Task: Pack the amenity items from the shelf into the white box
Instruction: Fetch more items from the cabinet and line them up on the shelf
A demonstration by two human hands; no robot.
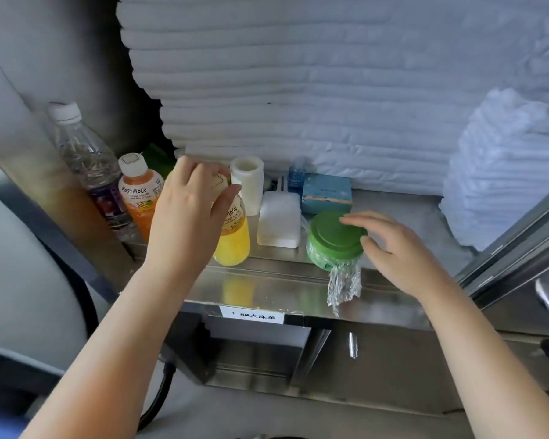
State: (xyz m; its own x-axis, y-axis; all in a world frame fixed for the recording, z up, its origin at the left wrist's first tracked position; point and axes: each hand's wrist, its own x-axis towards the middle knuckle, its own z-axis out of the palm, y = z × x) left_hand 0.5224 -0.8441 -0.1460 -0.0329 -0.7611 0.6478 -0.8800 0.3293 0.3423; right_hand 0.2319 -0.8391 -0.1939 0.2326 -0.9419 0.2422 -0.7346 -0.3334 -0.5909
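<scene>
On the steel shelf (286, 280) stand an orange drink bottle (138, 191), a yellow drink bottle (233, 239), a clear water bottle (86, 160), a white cylinder (248, 182), a white rectangular container (279, 220), a blue box (327, 193), a small blue bottle (295, 175) and a green-lidded jar (333, 239) wrapped in clear film. My left hand (187, 210) curls round the top of the yellow bottle. My right hand (390, 245) hovers by the green lid, fingers relaxed, fingertips at the lid's right edge. No white packing box is in view.
Tall stacks of folded white linen (330, 90) fill the back of the shelf, with a smaller pile (504, 172) at the right. A labelled strip (254, 315) marks the shelf front. A metal door frame (520, 248) angles in at right; a black hose (159, 397) hangs below.
</scene>
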